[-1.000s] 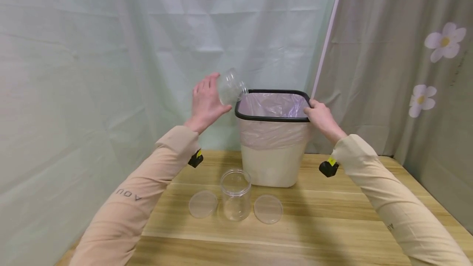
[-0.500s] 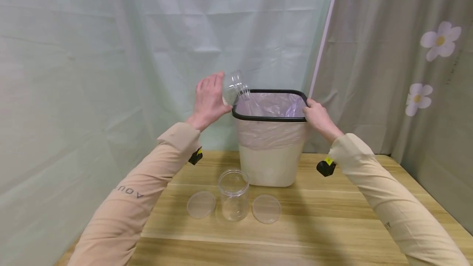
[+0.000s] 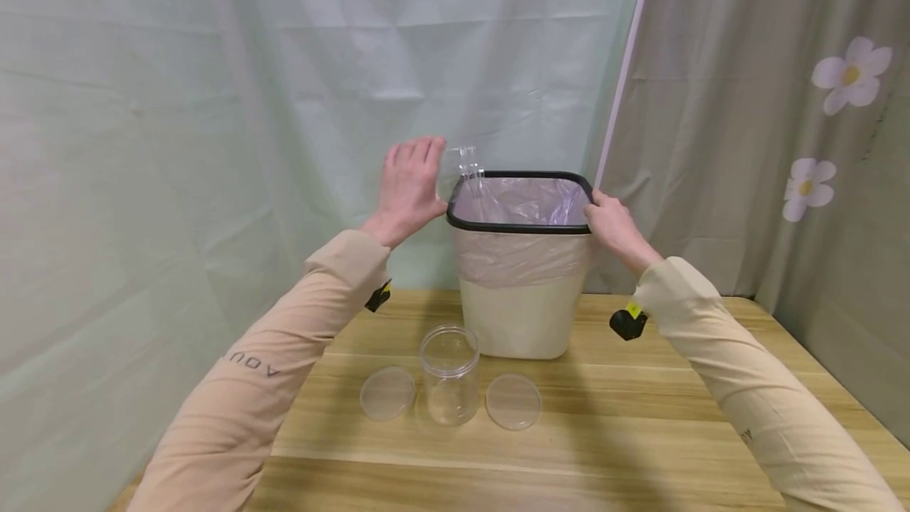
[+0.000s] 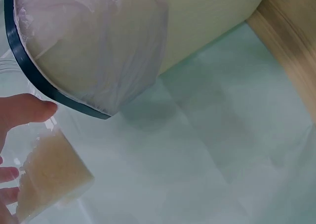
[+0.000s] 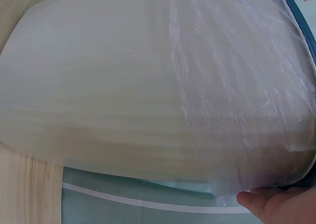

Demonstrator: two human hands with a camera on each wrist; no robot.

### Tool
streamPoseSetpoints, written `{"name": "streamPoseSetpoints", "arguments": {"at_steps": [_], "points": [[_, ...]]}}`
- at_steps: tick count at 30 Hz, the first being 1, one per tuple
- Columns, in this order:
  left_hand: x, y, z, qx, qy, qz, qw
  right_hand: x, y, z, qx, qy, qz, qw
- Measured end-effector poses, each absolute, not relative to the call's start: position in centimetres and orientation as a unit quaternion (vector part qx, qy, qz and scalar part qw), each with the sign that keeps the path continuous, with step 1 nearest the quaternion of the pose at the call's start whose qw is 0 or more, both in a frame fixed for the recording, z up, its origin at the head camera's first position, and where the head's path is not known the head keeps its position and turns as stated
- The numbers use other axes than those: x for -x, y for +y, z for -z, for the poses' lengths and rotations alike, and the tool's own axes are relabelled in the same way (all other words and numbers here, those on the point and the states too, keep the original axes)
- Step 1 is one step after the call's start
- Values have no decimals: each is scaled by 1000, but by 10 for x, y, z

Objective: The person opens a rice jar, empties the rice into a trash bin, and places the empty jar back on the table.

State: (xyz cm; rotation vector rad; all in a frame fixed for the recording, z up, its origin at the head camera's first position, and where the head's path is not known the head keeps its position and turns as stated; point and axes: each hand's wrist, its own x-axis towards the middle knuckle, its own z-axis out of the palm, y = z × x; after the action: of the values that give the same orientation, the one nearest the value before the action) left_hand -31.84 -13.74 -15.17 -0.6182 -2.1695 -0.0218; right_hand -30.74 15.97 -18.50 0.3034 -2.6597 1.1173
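My left hand (image 3: 411, 186) grips a clear jar (image 3: 466, 161) and tips it at the bin's left rim, mouth toward the opening. In the left wrist view, a pale tan mass (image 4: 54, 172) lies inside the jar, its kind unclear; thumb and curled fingers are round the wall. The cream trash bin (image 3: 517, 318) wears a black rim (image 3: 522, 228) and a translucent liner (image 3: 533, 200). My right hand (image 3: 617, 226) holds the rim's right side; its thumb lies against the liner in the right wrist view, with the other fingers mostly hidden.
A second clear jar (image 3: 452, 389) stands upright and open before the bin on the wooden table (image 3: 640, 433). Flat round clear lids lie either side of it, a left lid (image 3: 387, 393) and a right lid (image 3: 513, 402). Pale curtains (image 3: 341, 101) hang behind.
My left hand has moved slightly right and tipped the jar further, bringing its mouth closer over the bin's opening. My right hand keeps its hold on the rim.
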Motion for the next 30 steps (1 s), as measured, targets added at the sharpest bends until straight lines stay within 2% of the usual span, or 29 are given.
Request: {"name": "streamPoseSetpoints", "arguments": {"at_steps": [14, 30], "points": [[320, -129, 145, 291, -847, -72, 438, 305, 160, 187, -98, -907, -391, 117], [318, -129, 140, 322, -834, -144, 424, 306, 153, 187, -99, -906, -396, 112]]}}
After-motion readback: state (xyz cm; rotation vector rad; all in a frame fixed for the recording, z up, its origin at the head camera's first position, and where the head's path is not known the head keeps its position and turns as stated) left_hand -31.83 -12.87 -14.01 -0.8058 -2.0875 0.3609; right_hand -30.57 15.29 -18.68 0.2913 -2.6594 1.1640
